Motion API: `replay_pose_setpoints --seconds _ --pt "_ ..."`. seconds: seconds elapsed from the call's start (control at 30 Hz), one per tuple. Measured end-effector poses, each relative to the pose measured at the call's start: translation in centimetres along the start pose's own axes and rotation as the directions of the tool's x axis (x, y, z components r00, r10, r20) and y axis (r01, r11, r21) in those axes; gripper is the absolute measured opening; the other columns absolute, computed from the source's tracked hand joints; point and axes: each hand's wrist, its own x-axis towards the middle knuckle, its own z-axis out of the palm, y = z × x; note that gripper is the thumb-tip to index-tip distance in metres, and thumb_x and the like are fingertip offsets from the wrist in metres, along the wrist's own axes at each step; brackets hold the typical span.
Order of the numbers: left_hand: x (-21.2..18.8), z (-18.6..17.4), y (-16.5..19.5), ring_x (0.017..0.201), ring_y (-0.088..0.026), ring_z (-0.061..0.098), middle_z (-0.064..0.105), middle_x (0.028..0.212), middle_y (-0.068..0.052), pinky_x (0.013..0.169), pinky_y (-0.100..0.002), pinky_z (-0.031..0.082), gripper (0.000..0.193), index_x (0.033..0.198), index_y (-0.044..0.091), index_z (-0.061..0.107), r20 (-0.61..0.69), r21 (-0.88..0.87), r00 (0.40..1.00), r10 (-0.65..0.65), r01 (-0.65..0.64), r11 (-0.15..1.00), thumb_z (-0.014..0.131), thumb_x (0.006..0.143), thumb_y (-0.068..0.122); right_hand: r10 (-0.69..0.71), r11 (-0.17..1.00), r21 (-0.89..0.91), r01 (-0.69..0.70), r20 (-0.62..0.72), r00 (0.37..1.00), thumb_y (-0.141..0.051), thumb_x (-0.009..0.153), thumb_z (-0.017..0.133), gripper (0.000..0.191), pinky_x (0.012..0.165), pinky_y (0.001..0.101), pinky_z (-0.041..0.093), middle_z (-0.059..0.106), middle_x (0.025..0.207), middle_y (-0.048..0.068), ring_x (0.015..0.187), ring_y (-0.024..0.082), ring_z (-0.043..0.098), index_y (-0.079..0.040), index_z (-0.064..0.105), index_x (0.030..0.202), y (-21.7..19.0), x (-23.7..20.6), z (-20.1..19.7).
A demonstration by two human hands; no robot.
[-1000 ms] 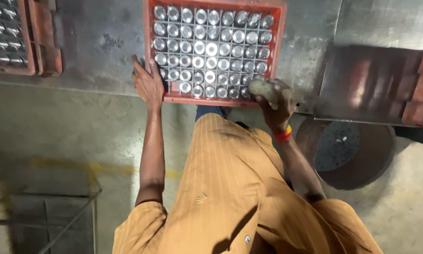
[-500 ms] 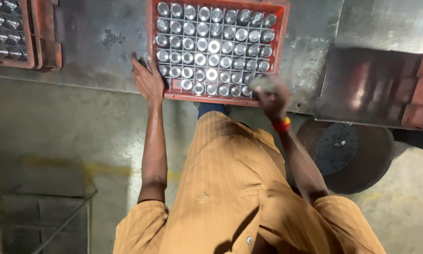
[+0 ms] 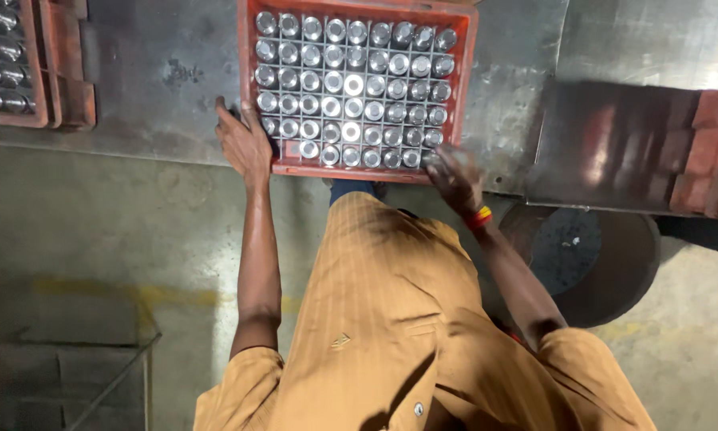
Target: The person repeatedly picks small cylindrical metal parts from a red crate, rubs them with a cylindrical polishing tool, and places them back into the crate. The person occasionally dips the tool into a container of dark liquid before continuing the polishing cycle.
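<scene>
Cylinders (image 3: 351,84) of shiny metal stand upright in the grid of a red crate (image 3: 469,88) at the metal table's (image 3: 151,72) near edge. Left hand (image 3: 245,144) lies flat and open against the crate's near left corner, likely steadying it. Right hand (image 3: 454,177), blurred, reaches the near right corner; I cannot tell its grip.

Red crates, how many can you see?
3: a red crate of metal cylinders between both hands, another top left, a blurred one far right; others may lie beyond view.

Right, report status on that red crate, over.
Left hand on red crate corner. Right hand blurred at its near edge, grip unclear. Metal cylinders fill compartments. Nothing blocking.
</scene>
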Motion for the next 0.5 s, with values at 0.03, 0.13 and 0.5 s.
replay_pose_setpoints --seconds 0.03,0.13,0.5 --pt "-0.1 0.1 0.2 0.116 -0.047 0.059 0.064 0.128 -0.030 0.094 -0.055 0.048 0.058 0.149 0.003 0.040 0.025 -0.009 0.999 -0.023 0.024 1.000 0.046 0.111 0.046 -0.005 0.997 0.081 0.000 0.067 0.998 -0.007 0.092 0.087 0.039 0.095 0.0404 0.060 0.073 0.120 0.017 0.111 0.033 0.073 -0.007 0.061 0.121 0.0 0.4 0.0" --pt "0.0 -0.1 0.1 0.117 -0.046 0.060 0.064 0.127 -0.030 0.096 -0.055 0.048 0.059 0.150 0.005 0.041 0.098 0.009 0.988 -0.121 0.120 0.993 0.045 0.110 0.047 0.150 0.988 -0.015 -0.157 -0.205 0.967 -0.005 0.091 0.081 0.046 0.093 0.0431 0.059 0.072 0.121 0.020 0.108 0.032 0.071 0.003 0.058 0.130 -0.4 2.2 0.9" --pt "0.1 -0.2 0.1 0.115 -0.046 0.059 0.064 0.127 -0.030 0.094 -0.055 0.048 0.058 0.147 0.002 0.042 0.065 0.028 0.996 -0.055 0.053 0.998 0.044 0.111 0.048 0.041 0.996 0.080 -0.040 -0.016 0.999 -0.006 0.094 0.079 0.035 0.094 0.0432 0.058 0.068 0.119 0.022 0.110 0.036 0.068 0.007 0.063 0.123 -0.6 5.5 2.4"
